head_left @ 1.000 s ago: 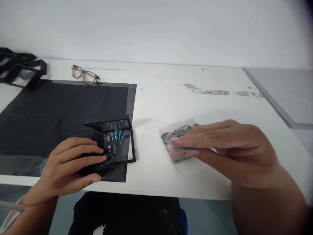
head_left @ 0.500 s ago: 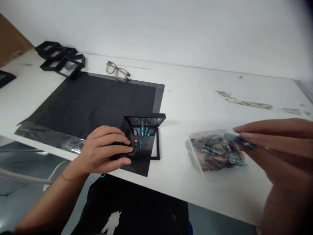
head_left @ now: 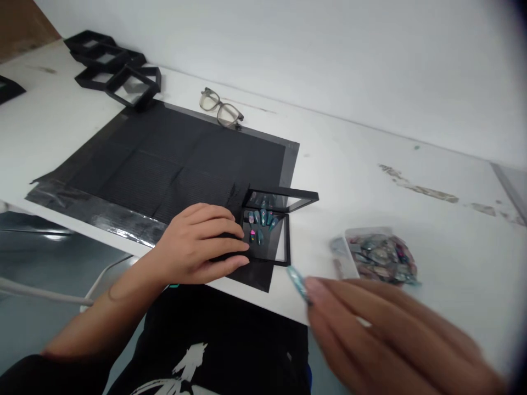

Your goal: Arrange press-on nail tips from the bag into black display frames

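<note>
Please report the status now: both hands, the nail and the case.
Left hand steadies open case. Right hand pinches teal nail, near the case. Nail tub sits apart. Path clear.

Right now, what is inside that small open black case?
Several teal press-on nails and a pink one lie in the black case. The left hand covers its left part, hiding anything there.

Counting what's showing: two hands, left hand (head_left: 200, 244) and right hand (head_left: 370, 329). One open black display case (head_left: 269, 233) holding roughly seven nail tips, exact count too small to tell. One loose nail tip (head_left: 297, 281) sitting at the right fingertips. One clear tub (head_left: 376, 258) of tips, uncountable. One pair of glasses (head_left: 221, 109). One black mat (head_left: 164, 159). About four empty black frames (head_left: 111, 68) stacking up far left.
</note>
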Available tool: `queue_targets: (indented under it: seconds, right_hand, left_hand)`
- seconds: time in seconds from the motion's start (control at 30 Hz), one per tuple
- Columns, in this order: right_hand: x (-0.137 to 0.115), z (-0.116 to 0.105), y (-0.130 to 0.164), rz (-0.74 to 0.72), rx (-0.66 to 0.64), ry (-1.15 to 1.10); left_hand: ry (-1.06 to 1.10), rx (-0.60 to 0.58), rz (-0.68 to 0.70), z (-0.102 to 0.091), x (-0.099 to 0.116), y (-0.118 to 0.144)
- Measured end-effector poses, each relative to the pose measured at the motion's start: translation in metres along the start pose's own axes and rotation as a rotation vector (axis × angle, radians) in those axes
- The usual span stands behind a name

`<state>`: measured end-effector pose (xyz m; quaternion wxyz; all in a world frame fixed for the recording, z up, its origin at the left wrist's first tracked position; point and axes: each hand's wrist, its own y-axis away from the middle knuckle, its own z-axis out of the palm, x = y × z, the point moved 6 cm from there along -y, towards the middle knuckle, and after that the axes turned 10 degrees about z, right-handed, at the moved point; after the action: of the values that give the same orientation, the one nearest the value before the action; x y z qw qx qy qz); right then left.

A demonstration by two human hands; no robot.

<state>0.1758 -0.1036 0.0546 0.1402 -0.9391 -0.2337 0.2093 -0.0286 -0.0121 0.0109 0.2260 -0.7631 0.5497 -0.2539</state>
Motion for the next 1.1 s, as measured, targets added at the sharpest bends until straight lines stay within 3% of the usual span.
queue_targets:
  seconds: [0.1,0.2,0.3,0.8,1.1]
  right_hand:
    - [-0.022,0.023,-0.013,-0.067,0.158,0.145]
    - [-0.015,0.048,-0.018,-0.013,0.214,0.260]
    - [-0.004,0.060,-0.023,0.085,0.194,0.313]
    - [0.002,0.067,-0.029,0.150,0.141,0.317]
    - [0.009,0.067,-0.037,0.228,0.203,0.183]
  left_hand:
    - [-0.046,-0.008,-0.039,0.002,-0.002,0.001]
    - [-0.052,-0.042,-0.094,0.005,-0.006,0.002]
    - [-0.040,-0.074,-0.111,0.009,-0.007,0.003]
    - [0.012,-0.113,-0.094,0.012,-0.006,0.005]
    - [-0.014,-0.188,-0.054,0.017,-0.005,0.005]
